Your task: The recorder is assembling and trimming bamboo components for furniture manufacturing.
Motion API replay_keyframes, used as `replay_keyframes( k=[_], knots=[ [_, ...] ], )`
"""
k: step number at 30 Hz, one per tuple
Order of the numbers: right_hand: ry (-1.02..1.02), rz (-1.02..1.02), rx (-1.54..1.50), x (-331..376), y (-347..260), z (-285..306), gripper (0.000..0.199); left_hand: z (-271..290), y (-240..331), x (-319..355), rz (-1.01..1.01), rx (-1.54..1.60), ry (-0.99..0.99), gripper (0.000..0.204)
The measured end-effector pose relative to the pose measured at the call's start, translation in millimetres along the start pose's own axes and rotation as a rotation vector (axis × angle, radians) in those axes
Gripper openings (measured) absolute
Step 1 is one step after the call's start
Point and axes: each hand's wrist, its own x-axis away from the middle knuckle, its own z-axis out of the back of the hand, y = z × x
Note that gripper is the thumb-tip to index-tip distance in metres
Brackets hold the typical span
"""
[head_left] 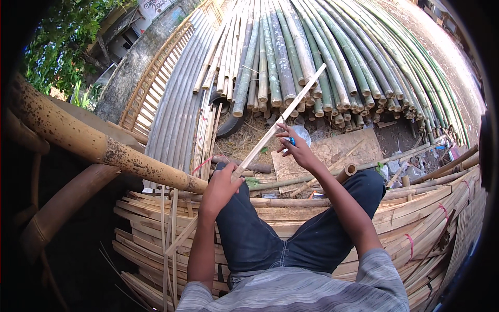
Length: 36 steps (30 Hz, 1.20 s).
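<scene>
Head view: a broad pile of bamboo poles (280,52) fans out beyond a stack of split slats (156,221). Between them a long pale strip (265,140) slants up and rightward toward the pole ends, the left hand (223,190) clamped around its lower part. Near its middle, the right hand (297,150) has curled, partly parted fingers about a small blue item (292,140); whether they grip it I cannot tell.
</scene>
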Motion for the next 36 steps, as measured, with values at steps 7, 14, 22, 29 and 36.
replay_keyframes(
  k=[7,14,22,29,36],
  knots=[
    [0.023,-0.014,0.059,-13,32,-3,0.028,77,23,-20,-0.262,-0.65,0.01,0.021],
    [0.002,-0.032,0.279,-5,37,-32,0.018,116,56,-64,-0.595,-1.054,0.051,0.012],
    [0.002,-0.105,-0.232,-13,49,-27,0.019,80,64,-95,-0.826,-0.442,0.726,0.032],
    [0.049,-0.124,-0.191,-12,44,-34,0.019,11,15,-144,-0.466,0.868,0.103,0.036],
    [0.041,-0.118,-0.163,-10,42,-33,0.02,20,34,-151,-0.513,1.101,0.012,0.035]
  ],
)
